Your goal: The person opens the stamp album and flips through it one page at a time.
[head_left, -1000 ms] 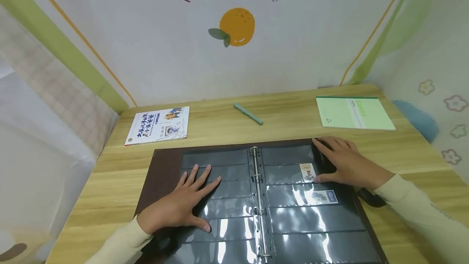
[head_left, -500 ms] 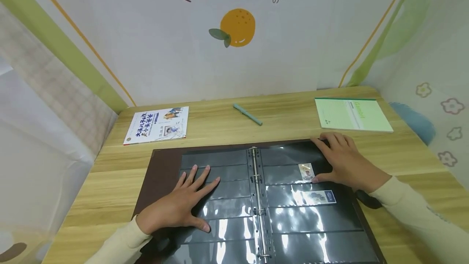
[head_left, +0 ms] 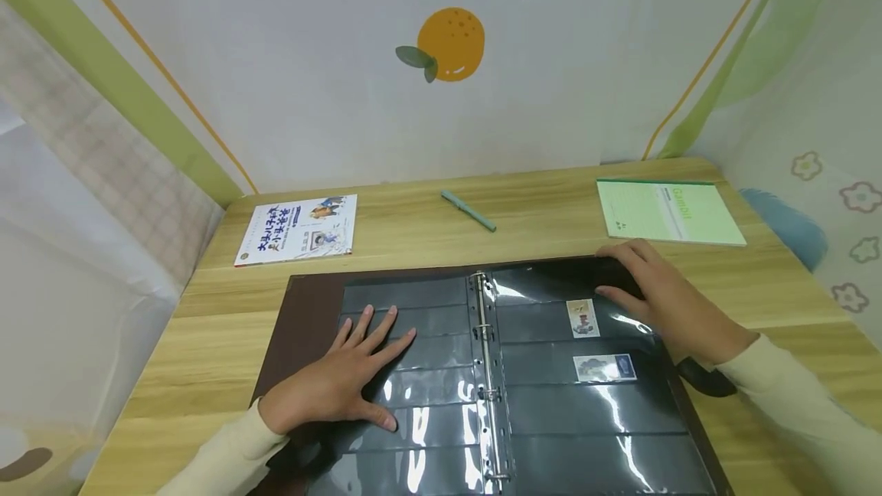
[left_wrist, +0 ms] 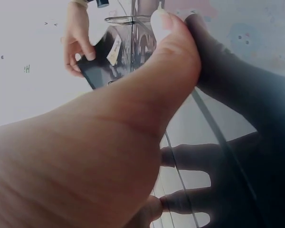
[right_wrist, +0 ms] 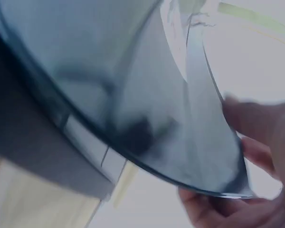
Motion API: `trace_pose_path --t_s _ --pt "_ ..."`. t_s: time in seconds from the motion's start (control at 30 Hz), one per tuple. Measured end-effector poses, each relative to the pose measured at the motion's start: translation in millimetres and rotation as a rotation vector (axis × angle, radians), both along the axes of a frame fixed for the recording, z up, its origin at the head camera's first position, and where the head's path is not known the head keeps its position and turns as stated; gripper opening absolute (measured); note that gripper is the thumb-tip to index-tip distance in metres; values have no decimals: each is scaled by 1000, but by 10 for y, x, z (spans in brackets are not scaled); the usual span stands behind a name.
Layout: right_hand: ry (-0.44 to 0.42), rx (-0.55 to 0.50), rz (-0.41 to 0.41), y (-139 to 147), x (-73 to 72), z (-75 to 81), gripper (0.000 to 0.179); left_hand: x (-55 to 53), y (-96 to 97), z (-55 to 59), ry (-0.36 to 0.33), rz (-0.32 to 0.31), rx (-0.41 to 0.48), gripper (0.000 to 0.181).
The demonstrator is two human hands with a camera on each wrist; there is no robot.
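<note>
An album (head_left: 310, 320) with a dark brown cover and metal rings lies spread on the table. My left hand (head_left: 344, 381) rests on its left black pocket page (head_left: 413, 381), fingers spread. With my right hand (head_left: 664, 301) I pinch the upper outer corner of the right pocket page (head_left: 592, 412) between thumb and fingers. That page (right_wrist: 194, 142) bends up from the sheet beneath in the right wrist view. Two stamps sit in its pockets: a small upright stamp (head_left: 582, 318) and a wider bluish stamp (head_left: 605, 367). The left wrist view shows my left thumb (left_wrist: 173, 52) close up.
Behind the album lie a white picture booklet (head_left: 296, 230) on the left, a green pen (head_left: 468, 210) in the middle and a green notebook (head_left: 670, 211) on the right. A printed cloth (head_left: 551, 83) hangs along the table's back edge.
My right hand has drawn slightly right and up, and the page corner has lifted and curved. The small stamp by the thumb now shows fully. My left hand stays in place.
</note>
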State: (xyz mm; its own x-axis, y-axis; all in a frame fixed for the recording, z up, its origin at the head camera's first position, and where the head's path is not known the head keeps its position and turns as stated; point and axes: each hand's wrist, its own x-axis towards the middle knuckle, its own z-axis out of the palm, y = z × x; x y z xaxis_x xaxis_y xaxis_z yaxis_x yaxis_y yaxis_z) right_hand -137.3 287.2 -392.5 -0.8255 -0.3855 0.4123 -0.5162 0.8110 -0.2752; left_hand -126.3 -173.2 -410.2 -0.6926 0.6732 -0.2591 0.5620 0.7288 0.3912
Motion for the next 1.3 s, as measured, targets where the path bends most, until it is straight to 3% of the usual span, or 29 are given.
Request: trace_pose_path --t_s 0.1,0.3,0.4,0.63,0.87,1.0,1.13,1.3 --pt "-53 -88 -19 17 2 72 64 -4 2 7 0 2 -7 114" --pt "-344 -179 -110 93 46 126 101 3 -6 -7 -7 0 -6 112" --pt "-431 -196 -128 146 99 83 109 8 -4 -12 -8 -11 0 112" --pt "-624 -256 -77 240 260 -11 109 16 6 -13 -6 -10 -14 113" --pt "-809 -292 28 329 407 -18 108 2 -11 -5 13 -19 3 113" --pt "-845 -334 94 372 483 -8 105 -3 -17 -8 5 -10 4 112" --pt "-792 -398 141 366 507 46 101 -2 -21 -19 0 -6 5 112" --pt "-725 -437 96 264 508 210 90 -7 -21 -42 -1 -3 1 112"
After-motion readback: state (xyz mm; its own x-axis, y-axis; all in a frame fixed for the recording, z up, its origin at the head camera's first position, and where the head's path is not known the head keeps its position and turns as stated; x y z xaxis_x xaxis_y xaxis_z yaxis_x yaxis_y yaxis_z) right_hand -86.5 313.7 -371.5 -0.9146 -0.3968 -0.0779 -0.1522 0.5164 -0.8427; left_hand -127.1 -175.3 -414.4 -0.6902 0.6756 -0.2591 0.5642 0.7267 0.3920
